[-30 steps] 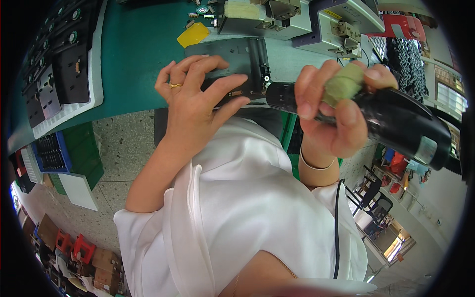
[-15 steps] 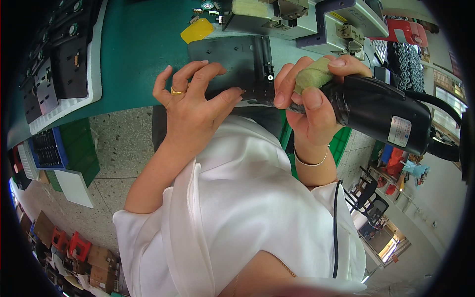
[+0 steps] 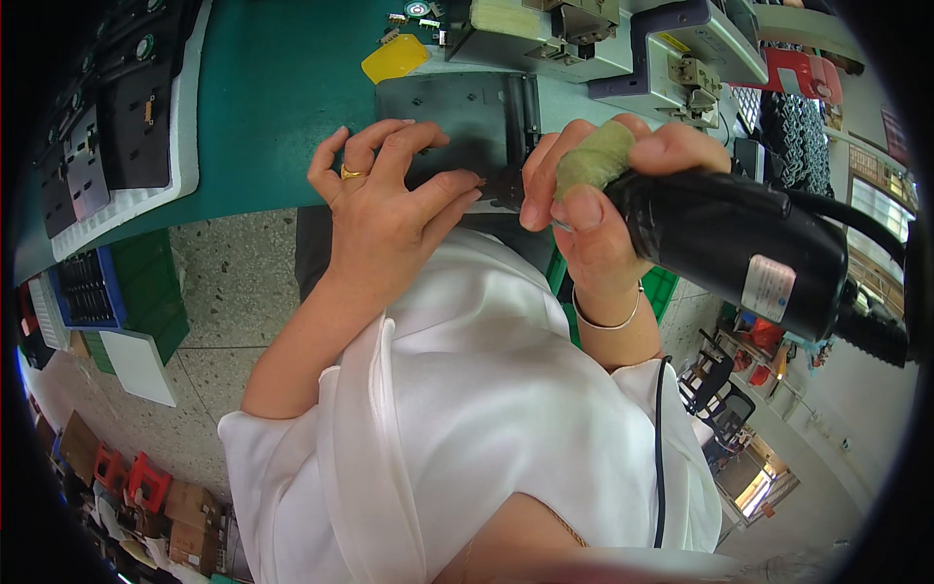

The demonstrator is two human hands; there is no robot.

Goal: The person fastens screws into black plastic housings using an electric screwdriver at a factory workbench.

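Observation:
A dark flat panel (image 3: pixel 457 102) lies on the green bench top in front of me, with a black strip along its right side. My left hand (image 3: pixel 389 185) rests over its near left part. Thumb and index finger are pressed together at the near edge, and a tiny thing shows at their tips, too small to name. The other fingers are curled over the panel. In my right hand (image 3: pixel 603 224) is a black electric screwdriver (image 3: pixel 730 234), held nearly level with its cable end to the right. A pale green wrap (image 3: pixel 595 161) shows among the right fingers. The screwdriver's tip is hidden.
Left on the bench, a white foam tray (image 3: pixel 185 170) holds several dark panels. Behind the work lie a yellow piece (image 3: pixel 394 60) and small electronic parts (image 3: pixel 416 12). Grey metal machines (image 3: pixel 555 44) stand at the back right. A green crate (image 3: pixel 146 292) sits below the bench.
My right hand has moved slightly left, and the screwdriver's rear end has swung down a little. My left hand keeps its pinch, with only a slight shift to the right.

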